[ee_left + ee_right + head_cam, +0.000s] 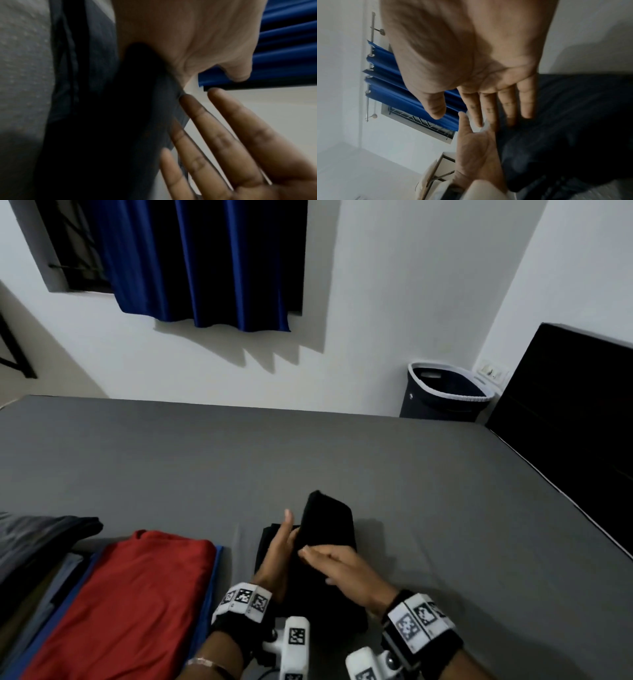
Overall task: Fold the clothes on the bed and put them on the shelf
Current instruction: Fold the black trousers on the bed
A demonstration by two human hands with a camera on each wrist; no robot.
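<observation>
Black garment (329,529), red cloth (137,594), grey bed (308,453)

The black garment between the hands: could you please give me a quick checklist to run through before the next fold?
1. Black garment lies on the bed: ok.
2. Left hand flat against its left side, fingers straight: ok.
3. Right hand rests flat on top: ok.
4. Far end flat: not ok, it stands up.
5. Edges aligned underneath: cannot tell.
6. Apart from the red garment: ok.

White walls (394,285) surround a grey bed (239,460); a blue curtain (205,261) half covers a barred window (72,251). A dark hamper (442,402) stands in the corner beside a black headboard (568,412).
</observation>
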